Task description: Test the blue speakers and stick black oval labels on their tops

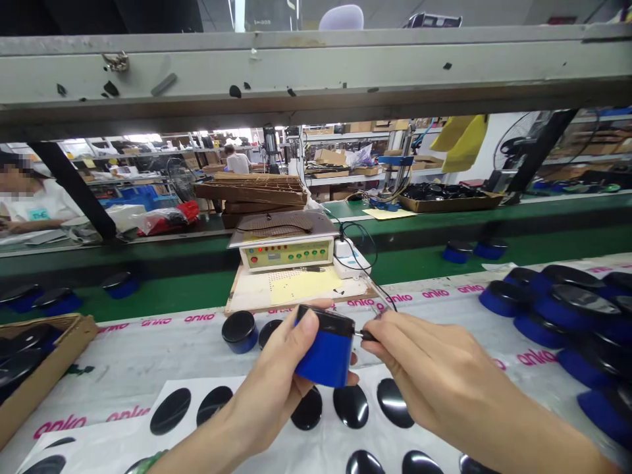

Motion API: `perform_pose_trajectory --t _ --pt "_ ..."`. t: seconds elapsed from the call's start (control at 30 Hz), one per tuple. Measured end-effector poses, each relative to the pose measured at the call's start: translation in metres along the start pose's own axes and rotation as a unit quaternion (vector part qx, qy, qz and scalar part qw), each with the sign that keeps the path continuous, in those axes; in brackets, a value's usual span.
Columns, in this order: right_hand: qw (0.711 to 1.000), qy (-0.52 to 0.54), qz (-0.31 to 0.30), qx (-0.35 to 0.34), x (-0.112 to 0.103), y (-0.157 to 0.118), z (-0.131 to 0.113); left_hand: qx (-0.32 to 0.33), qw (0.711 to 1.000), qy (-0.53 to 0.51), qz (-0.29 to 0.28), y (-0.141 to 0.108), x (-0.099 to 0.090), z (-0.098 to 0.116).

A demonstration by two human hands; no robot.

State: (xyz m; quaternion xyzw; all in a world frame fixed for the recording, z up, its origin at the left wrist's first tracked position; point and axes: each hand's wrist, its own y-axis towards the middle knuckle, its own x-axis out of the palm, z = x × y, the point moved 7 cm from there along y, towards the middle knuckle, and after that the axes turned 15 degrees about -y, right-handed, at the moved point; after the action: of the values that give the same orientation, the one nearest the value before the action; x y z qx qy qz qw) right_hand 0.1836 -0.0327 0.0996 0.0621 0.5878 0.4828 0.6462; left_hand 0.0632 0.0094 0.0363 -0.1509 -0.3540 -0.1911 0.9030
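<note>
My left hand point(279, 378) grips a blue round unit with a glossy black top point(323, 355), raised above the bench and tilted. In my right hand point(434, 362), the fingers pinch a small black plug-like piece with a metal tip point(366, 335). Its tip meets the side of the blue unit near the black rim; whether it goes in, I cannot tell. A thin black cable point(382, 293) runs from the white power strip point(353, 263) towards my right hand. Below lies a white sheet with several glossy black discs point(350, 405). Another blue-and-black unit point(239, 331) stands beyond my left hand.
Many blue-and-black units point(577, 309) crowd the right side. A cardboard box point(49, 368) with more sits left. Behind my hands, a control box with buttons point(289, 253) stands on a board. A green conveyor belt point(168, 286) crosses behind, under an overhead beam point(316, 66).
</note>
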Motion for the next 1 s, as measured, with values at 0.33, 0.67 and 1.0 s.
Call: perform_pose_trajectory --t 0.33,0.67,1.0 --pt "0.979 0.177 0.015 0.097 0.029 -0.020 -0.008 0.179 0.865 0.465 -0.064 -0.007 0.006 0.023" --pt "0.959 0.189 0.026 0.208 0.020 -0.036 -0.014 0.562 0.510 0.646 -0.082 -0.068 0.043 0.016" --pt "0.958 0.200 0.008 0.204 0.025 -0.038 -0.016 0.564 0.396 0.707 -0.155 -0.071 0.052 0.015"
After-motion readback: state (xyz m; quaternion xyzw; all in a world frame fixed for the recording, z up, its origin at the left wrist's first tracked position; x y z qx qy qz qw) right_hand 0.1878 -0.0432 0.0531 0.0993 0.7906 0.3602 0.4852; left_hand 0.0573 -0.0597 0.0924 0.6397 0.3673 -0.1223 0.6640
